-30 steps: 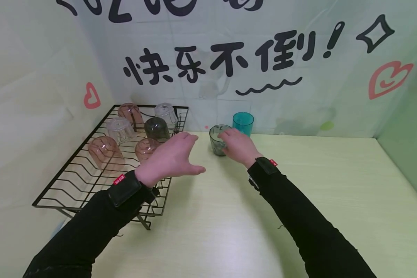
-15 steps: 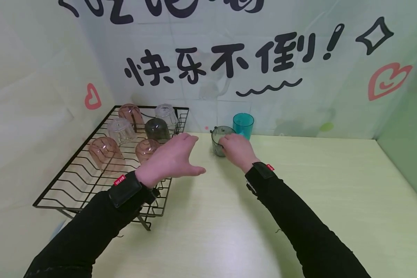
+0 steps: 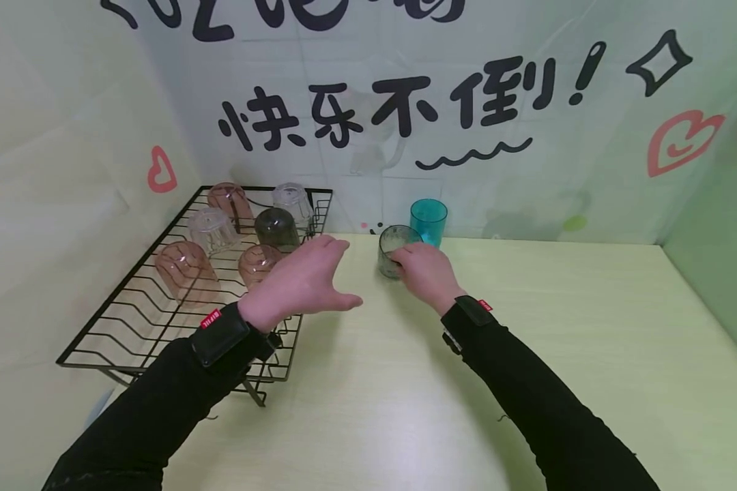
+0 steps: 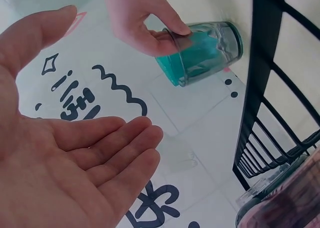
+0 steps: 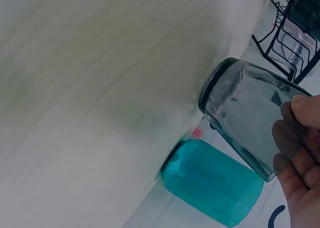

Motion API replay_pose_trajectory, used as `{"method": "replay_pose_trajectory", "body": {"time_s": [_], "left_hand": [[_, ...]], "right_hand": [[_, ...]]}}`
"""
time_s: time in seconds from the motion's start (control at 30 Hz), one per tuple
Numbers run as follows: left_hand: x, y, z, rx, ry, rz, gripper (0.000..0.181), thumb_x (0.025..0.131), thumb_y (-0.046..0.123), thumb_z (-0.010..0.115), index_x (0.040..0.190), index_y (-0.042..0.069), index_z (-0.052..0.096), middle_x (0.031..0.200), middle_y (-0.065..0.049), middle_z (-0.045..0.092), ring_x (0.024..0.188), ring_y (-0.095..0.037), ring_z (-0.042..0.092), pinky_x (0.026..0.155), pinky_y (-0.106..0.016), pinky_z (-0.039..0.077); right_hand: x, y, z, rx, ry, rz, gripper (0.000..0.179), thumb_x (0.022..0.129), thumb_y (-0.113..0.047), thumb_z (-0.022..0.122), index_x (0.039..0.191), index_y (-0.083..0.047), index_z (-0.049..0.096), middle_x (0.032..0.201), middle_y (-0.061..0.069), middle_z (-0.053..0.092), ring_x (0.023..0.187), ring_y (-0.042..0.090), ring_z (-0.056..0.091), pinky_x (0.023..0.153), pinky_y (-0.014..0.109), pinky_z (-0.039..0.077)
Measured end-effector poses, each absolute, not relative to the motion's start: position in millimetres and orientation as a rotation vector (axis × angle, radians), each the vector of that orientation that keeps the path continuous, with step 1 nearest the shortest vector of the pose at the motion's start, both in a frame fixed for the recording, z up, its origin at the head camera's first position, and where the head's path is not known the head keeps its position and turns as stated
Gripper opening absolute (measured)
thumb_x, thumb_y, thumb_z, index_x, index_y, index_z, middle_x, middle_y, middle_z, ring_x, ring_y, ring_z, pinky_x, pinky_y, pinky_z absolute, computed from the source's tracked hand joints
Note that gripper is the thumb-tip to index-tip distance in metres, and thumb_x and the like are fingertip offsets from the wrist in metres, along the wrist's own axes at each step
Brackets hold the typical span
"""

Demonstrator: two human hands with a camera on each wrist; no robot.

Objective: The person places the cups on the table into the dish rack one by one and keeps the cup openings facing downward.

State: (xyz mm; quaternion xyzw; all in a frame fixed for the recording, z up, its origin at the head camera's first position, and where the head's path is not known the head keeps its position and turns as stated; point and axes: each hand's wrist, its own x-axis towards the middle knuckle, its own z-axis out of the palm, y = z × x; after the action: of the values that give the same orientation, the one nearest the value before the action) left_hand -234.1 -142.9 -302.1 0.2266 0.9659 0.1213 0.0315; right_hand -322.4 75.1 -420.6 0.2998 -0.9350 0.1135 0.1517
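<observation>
My right hand point(image 3: 428, 273) pinches the rim of a grey-tinted drinking glass point(image 3: 387, 258), the thumb against one side of the wall. The glass stands mouth up, its base close over the table. In the right wrist view several fingertips show through the grey wall of this glass point(image 5: 245, 107). Right behind it is a teal glass point(image 3: 428, 215), also mouth up, near the back wall. My left hand point(image 3: 301, 279) hovers by the right side of a black wire rack point(image 3: 129, 276), holding nothing. In the left wrist view its fingers point(image 4: 125, 143) lie straight, palm showing.
On the rack several glasses stand upside down, among them a pink one point(image 3: 181, 262), a clear one point(image 3: 211, 230) and a dark grey one point(image 3: 276, 228). A lettered white sheet point(image 3: 368, 184) covers the back wall. The pale table point(image 3: 577, 307) stretches off to the right.
My right hand has closed its pinch on the grey glass and drawn it slightly right and toward me. The left hand and the teal glass keep their places.
</observation>
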Motion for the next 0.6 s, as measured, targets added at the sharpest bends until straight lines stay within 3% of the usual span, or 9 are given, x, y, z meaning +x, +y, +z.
{"method": "replay_pose_trajectory", "body": {"time_s": [0.23,0.6], "left_hand": [[-233.5,-144.7,-299.3,0.669,2.98,0.406,0.092,0.076,0.043,0.083,0.143,-0.006,0.044,0.14,-0.024,0.05,0.128,-0.037,0.048,0.105,-0.047,0.041],[-232.9,-146.0,-296.8,0.665,2.969,0.402,0.092,0.077,0.043,0.082,0.144,-0.005,0.042,0.142,-0.024,0.048,0.13,-0.038,0.045,0.107,-0.048,0.039]], "right_hand": [[-312.6,92.7,-416.2,0.832,-2.671,0.478,0.009,0.089,-0.006,0.072,0.098,-0.005,0.072,0.092,0.006,0.07,0.089,0.025,0.064,0.077,0.036,0.054],[-297.6,104.8,-405.3,0.857,-2.691,0.717,0.006,0.09,-0.006,0.072,0.096,-0.006,0.07,0.092,0.004,0.069,0.087,0.022,0.064,0.078,0.036,0.054]]}}
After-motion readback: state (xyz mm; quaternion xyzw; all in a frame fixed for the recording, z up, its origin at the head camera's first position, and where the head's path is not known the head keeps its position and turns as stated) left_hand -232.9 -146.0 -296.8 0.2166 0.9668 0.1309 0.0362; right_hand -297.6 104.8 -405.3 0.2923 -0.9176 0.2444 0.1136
